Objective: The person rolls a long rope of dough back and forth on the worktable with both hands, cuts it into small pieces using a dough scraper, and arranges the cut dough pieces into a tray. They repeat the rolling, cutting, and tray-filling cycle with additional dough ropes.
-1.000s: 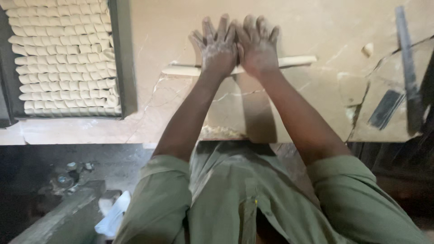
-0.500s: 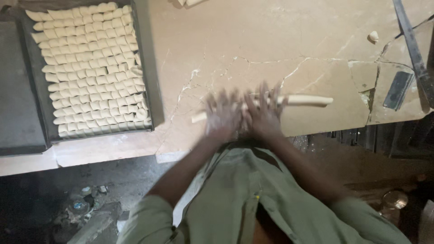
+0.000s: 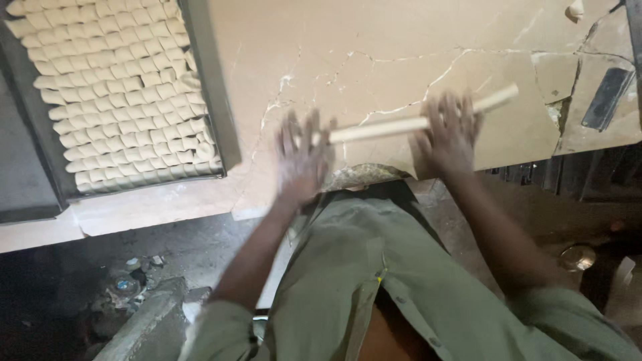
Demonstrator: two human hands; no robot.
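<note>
Clothing: olive green shirt (image 3: 374, 281), nearest the camera, at 6 o'clock.
Left hand (image 3: 301, 160): blurred, fingers spread flat, palm pressed on the near end of the dough rope; it grips nothing.
Right hand (image 3: 449, 134): likewise flat and splayed, palm on the rope toward its far end; no grasp.
Dough rope (image 3: 401, 125): long pale roll, lying aslant on the stone table, under both palms, its tip showing at 2 o'clock past the right hand.
Step in hand: by appearance, rolling the rope thinner, hands set apart along it.
Next move calls for: even pressure under both palms, so the rope lengthens without breaking.
Stone table (image 3: 374, 40): cracked tan slab; broken edge just beside the hands at 6 o'clock; bare room toward 12 o'clock.
Tray (image 3: 210, 100): dark rim, at 10 o'clock, well apart from the left hand.
Cut dough pieces (image 3: 120, 93): packed rows filling the tray.
Scraper (image 3: 605, 97): dark flat blade at 3 o'clock, near the table's cracked corner.
</note>
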